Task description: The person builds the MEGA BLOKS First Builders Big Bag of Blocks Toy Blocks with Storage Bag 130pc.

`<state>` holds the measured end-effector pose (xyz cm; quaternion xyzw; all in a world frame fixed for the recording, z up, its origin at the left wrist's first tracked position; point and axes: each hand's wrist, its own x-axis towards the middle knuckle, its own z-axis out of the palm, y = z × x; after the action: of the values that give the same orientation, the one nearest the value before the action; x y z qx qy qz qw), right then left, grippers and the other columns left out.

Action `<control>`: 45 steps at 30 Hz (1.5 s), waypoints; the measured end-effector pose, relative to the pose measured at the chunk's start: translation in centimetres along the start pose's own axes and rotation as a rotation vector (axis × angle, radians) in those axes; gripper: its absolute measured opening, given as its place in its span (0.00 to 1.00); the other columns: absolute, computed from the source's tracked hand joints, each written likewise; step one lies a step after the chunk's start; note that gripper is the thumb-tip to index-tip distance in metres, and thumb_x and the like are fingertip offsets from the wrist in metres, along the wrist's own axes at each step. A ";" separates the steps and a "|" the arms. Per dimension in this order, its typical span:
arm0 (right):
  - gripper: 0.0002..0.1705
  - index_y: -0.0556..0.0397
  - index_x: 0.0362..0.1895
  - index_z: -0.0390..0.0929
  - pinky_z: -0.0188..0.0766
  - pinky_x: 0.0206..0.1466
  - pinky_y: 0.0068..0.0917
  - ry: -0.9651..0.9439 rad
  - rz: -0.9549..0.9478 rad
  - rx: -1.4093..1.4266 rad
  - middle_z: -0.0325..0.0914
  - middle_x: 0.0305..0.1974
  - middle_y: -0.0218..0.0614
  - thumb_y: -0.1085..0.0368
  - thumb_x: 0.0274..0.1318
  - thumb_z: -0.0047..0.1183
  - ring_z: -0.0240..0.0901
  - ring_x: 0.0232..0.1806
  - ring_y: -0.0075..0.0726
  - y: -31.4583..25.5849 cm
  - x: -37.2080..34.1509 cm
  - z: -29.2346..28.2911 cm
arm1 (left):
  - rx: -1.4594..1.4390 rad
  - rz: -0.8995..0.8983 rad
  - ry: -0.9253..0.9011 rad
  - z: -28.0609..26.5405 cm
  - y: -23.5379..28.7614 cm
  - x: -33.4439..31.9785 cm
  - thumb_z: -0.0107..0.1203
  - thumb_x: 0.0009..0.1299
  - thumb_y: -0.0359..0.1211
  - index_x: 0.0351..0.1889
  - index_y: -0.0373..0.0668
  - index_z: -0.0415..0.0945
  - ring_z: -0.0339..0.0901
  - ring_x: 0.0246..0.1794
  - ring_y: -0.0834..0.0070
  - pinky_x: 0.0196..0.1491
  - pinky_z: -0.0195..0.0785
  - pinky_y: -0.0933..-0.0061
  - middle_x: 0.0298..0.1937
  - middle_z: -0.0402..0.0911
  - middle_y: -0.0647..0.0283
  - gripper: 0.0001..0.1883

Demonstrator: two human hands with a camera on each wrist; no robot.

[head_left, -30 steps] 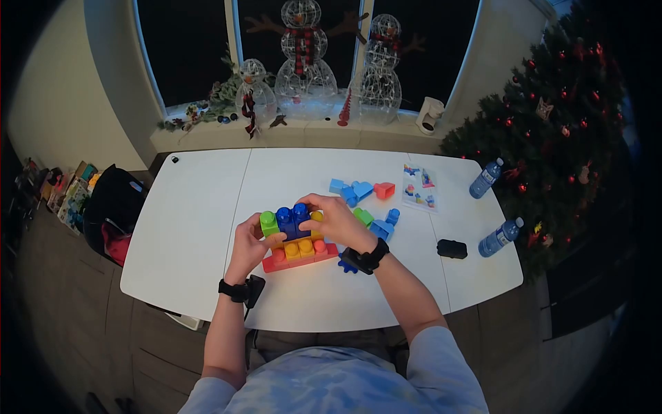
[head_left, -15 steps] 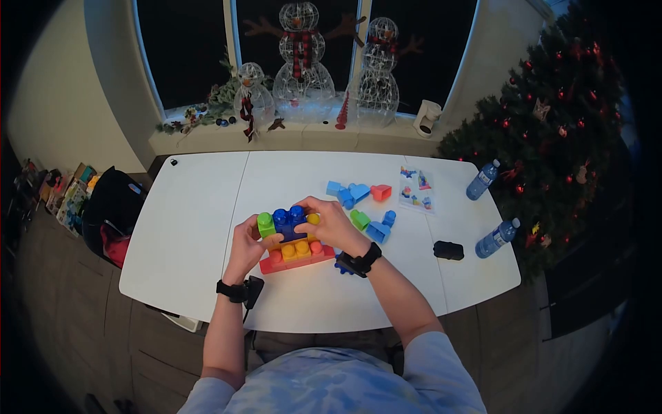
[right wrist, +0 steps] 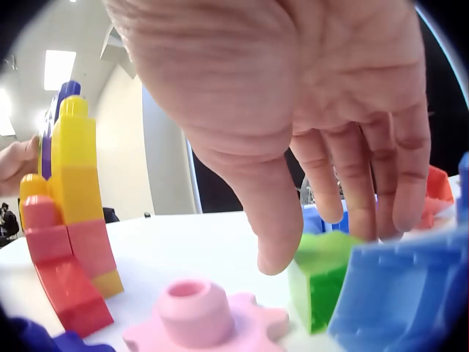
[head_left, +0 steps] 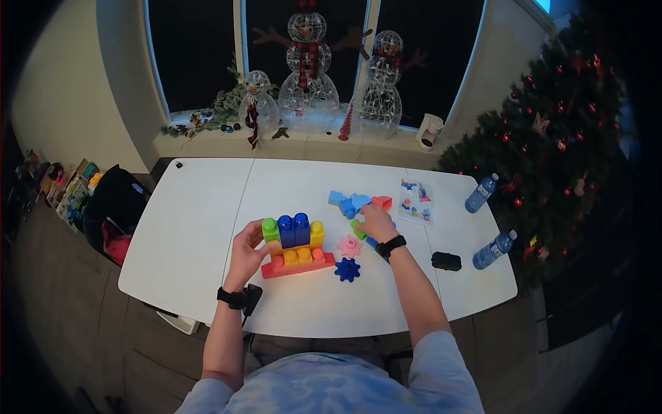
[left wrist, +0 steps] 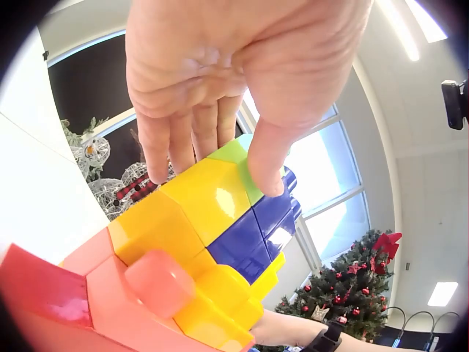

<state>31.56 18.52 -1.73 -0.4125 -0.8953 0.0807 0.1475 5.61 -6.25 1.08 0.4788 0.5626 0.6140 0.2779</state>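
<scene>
A stacked block structure stands on the table, red at the base, yellow and orange in the middle, with green, dark blue and yellow blocks on top. My left hand grips its left end; in the left wrist view the thumb lies on the green and blue blocks. My right hand is over the loose blocks, its fingers extended around a green block in the right wrist view; whether they touch it I cannot tell. A pink gear and a dark blue gear lie between the structure and the right forearm.
Light blue blocks and a red block lie farther back. A picture sheet, a black case and two water bottles are on the right side of the white table.
My right hand has let go of the structure's upper right and moved right to the loose blocks, uncovering the yellow block and the gears. My left hand still holds the structure's left end.
</scene>
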 end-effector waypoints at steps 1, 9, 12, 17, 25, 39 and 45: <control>0.17 0.57 0.44 0.82 0.79 0.49 0.45 -0.035 0.008 -0.009 0.84 0.41 0.52 0.62 0.51 0.67 0.83 0.47 0.56 0.2 -0.1 1.0 | -0.007 -0.017 0.013 -0.2 -0.1 -0.1 0.70 0.66 0.25 0.62 0.32 0.74 0.82 0.58 0.70 0.66 0.74 0.66 0.55 0.84 0.57 0.26; 0.21 0.59 0.49 0.80 0.81 0.53 0.39 0.130 -0.019 0.308 0.85 0.43 0.48 0.69 0.51 0.69 0.84 0.49 0.49 -4.0 0.2 -2.3 | -0.043 -0.041 -0.003 -0.8 -1.0 0.0 0.68 0.67 0.23 0.62 0.31 0.75 0.83 0.56 0.71 0.63 0.76 0.68 0.56 0.85 0.56 0.25; 0.22 0.60 0.55 0.77 0.79 0.57 0.31 -0.046 -0.046 1.177 0.85 0.46 0.40 0.74 0.56 0.66 0.83 0.53 0.36 -7.3 -0.4 -4.7 | -0.007 -0.035 -0.006 -0.6 -0.5 0.1 0.69 0.67 0.23 0.62 0.30 0.75 0.83 0.55 0.72 0.62 0.76 0.68 0.55 0.85 0.57 0.25; 0.24 0.58 0.58 0.74 0.77 0.61 0.28 -0.221 -0.180 1.247 0.83 0.51 0.36 0.78 0.57 0.63 0.81 0.56 0.30 -9.5 -1.1 -4.3 | 0.027 -0.035 0.000 -0.4 -0.4 0.1 0.69 0.67 0.24 0.62 0.30 0.75 0.83 0.54 0.72 0.62 0.77 0.69 0.53 0.86 0.57 0.25; 0.22 0.58 0.53 0.74 0.76 0.64 0.29 -0.158 -0.186 1.221 0.82 0.51 0.36 0.81 0.54 0.64 0.81 0.57 0.31 -9.9 -1.8 -2.6 | 0.024 -0.050 0.010 -0.4 -0.3 0.1 0.69 0.67 0.23 0.61 0.30 0.76 0.83 0.53 0.72 0.61 0.77 0.68 0.52 0.87 0.57 0.25; 0.43 0.40 0.72 0.70 0.62 0.74 0.45 -0.234 -0.188 0.503 0.72 0.69 0.43 0.62 0.50 0.70 0.62 0.75 0.49 -2.8 6.6 -5.7 | 0.243 -0.140 -0.078 -0.9 -1.3 -1.2 0.82 0.52 0.35 0.72 0.39 0.62 0.75 0.68 0.61 0.71 0.68 0.56 0.66 0.76 0.56 0.51; 0.43 0.29 0.72 0.71 0.46 0.75 0.79 -0.356 0.068 0.100 0.57 0.78 0.40 0.47 0.50 0.68 0.43 0.82 0.56 -1.7 11.3 1.6 | 0.215 -0.123 -0.206 0.2 -3.0 -1.2 0.84 0.46 0.31 0.71 0.41 0.61 0.75 0.67 0.66 0.70 0.70 0.59 0.65 0.76 0.58 0.54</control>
<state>22.86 25.98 -0.57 -0.4137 -0.8878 0.2018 0.0045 5.65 -6.62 -2.15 0.5309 0.6217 0.4799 0.3185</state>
